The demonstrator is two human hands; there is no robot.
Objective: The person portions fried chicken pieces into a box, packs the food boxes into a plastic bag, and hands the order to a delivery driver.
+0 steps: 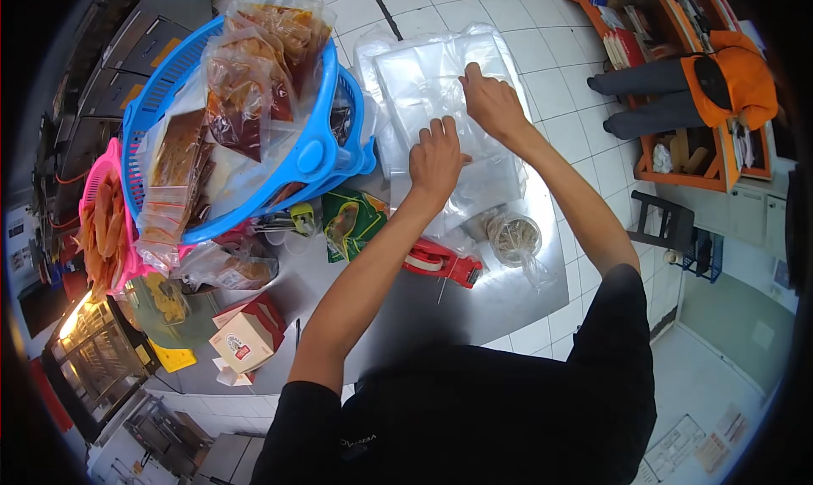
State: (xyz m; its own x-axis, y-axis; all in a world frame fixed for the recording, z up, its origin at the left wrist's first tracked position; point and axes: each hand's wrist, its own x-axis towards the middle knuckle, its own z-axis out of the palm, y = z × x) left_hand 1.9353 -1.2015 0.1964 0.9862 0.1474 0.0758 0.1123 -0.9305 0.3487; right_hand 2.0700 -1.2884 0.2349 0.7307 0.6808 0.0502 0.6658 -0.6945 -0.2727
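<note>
A stack of clear plastic bags (415, 79) lies across the far end of the metal table. My left hand (436, 159) rests on the near part of these bags, fingers stretched forward and thumb out to the side. Farther out and to the right, my right hand (493, 104) has its thumb and index finger closed together at the plastic, seemingly pinching a bag; the other fingers are curled. Below my hands are a red tape dispenser (445, 263) and a round clear container (514, 238) partly wrapped in plastic.
On the left stands a blue basket (315, 168) with bags of dark sauce (241, 96). A pink basket (102, 168), a green package (349, 221) and a small box (243, 339) are nearby. A person in orange (732, 79) bends by an orange shelf (707, 176).
</note>
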